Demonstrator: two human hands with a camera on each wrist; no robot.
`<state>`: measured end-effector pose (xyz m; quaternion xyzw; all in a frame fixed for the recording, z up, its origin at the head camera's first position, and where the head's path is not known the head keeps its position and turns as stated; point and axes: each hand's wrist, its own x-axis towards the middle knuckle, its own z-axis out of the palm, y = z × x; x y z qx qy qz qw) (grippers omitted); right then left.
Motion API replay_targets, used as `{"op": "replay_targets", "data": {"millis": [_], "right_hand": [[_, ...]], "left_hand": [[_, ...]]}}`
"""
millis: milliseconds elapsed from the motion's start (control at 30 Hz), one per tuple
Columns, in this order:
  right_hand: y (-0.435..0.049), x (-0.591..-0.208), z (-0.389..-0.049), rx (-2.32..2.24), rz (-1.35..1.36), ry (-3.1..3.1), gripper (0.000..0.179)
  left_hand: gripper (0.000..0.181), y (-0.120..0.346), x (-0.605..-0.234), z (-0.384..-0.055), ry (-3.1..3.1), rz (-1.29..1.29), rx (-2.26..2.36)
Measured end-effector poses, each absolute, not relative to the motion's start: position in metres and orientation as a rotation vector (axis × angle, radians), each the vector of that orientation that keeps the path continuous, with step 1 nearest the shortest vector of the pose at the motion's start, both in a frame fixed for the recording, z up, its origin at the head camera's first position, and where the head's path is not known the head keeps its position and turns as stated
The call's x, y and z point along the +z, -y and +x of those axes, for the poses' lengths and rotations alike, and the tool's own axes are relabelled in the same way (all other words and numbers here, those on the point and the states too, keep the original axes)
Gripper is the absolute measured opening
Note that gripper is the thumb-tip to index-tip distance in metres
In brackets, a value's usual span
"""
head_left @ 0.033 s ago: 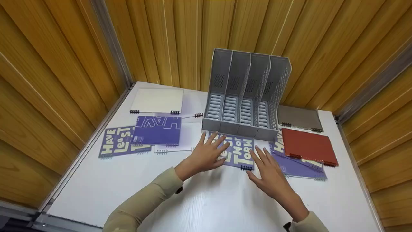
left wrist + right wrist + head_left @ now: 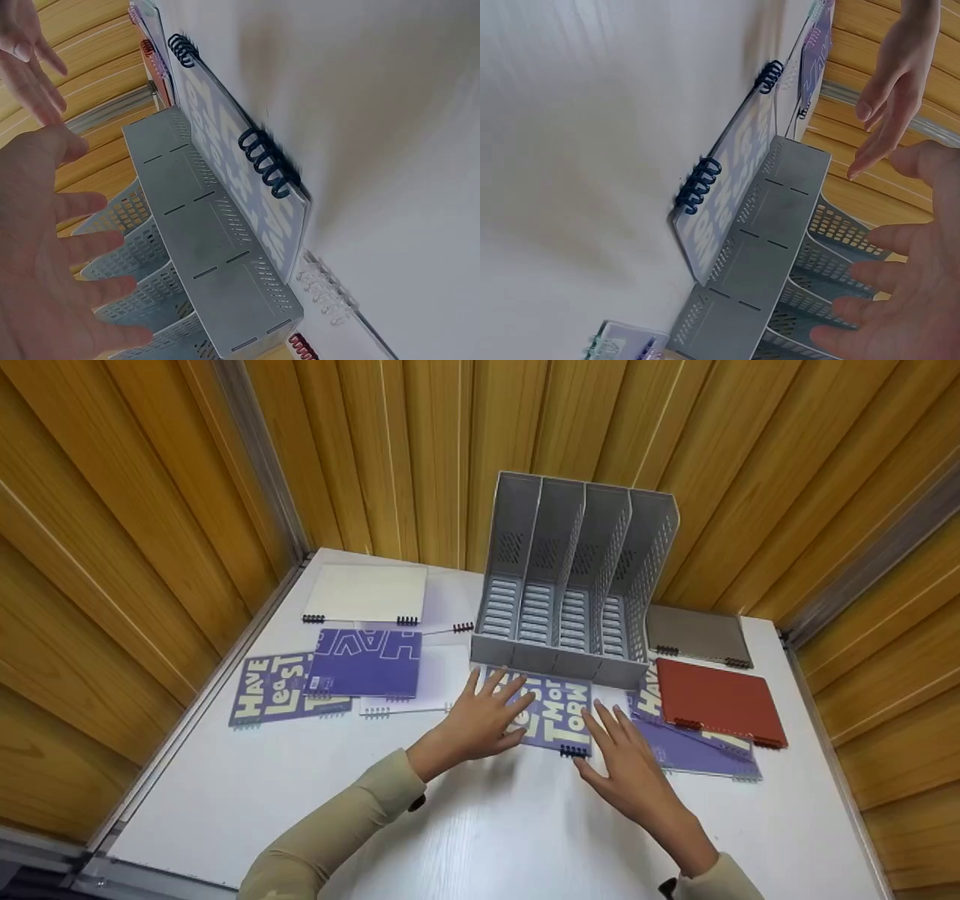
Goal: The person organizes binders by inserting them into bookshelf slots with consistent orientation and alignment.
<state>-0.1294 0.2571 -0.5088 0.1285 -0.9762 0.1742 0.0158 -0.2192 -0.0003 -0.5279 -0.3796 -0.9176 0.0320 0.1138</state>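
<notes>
Both hands hover with spread fingers above a purple ring-bound notebook [image 2: 551,712] with cream lettering, which lies flat against the front of a grey file rack. In the head view my left hand [image 2: 484,720] covers the notebook's left part, and my right hand [image 2: 622,765] is by its right edge. Neither hand holds anything. The wrist views show both palms apart from the notebook, whose dark rings [image 2: 266,157] face the near side. The grey file rack [image 2: 559,660] stands upright behind it, its several slots holding nothing visible.
Left of the rack lie a cream notebook [image 2: 367,592], a purple notebook [image 2: 367,664] and a lettered notebook [image 2: 262,690], some overlapping. To the right are a red notebook [image 2: 720,697] over purple ones [image 2: 697,754], and a grey-brown notebook [image 2: 697,634]. Wood-patterned walls [image 2: 420,450] enclose the white table [image 2: 465,840].
</notes>
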Motion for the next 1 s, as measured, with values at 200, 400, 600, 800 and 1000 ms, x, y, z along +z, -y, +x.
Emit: {"op": "replay_targets", "data": {"millis": [200, 400, 600, 800, 1000], "right_hand": [[-0.259, -0.515, -0.131, 0.564, 0.372, 3.064, 0.074], [-0.257, -0.52, -0.135, 0.628, 0.373, 3.085, 0.071], [-0.257, -0.532, -0.147, 0.826, 0.325, 3.09, 0.066], [-0.259, -0.551, -0.159, 1.136, 0.17, 3.011, 0.058], [-0.259, -0.565, -0.162, 1.443, -0.157, 2.906, 0.056]], "left_hand": [[0.061, -0.005, -0.538, -0.219, 2.681, -1.155, 0.094], [0.057, -0.005, -0.555, -0.221, 2.702, -1.191, 0.103], [0.053, -0.004, -0.575, -0.227, 2.743, -1.251, 0.138], [0.059, -0.004, -0.589, -0.228, 2.825, -1.198, 0.094], [0.054, -0.007, -0.595, -0.223, 2.82, -1.193, 0.093]]}}
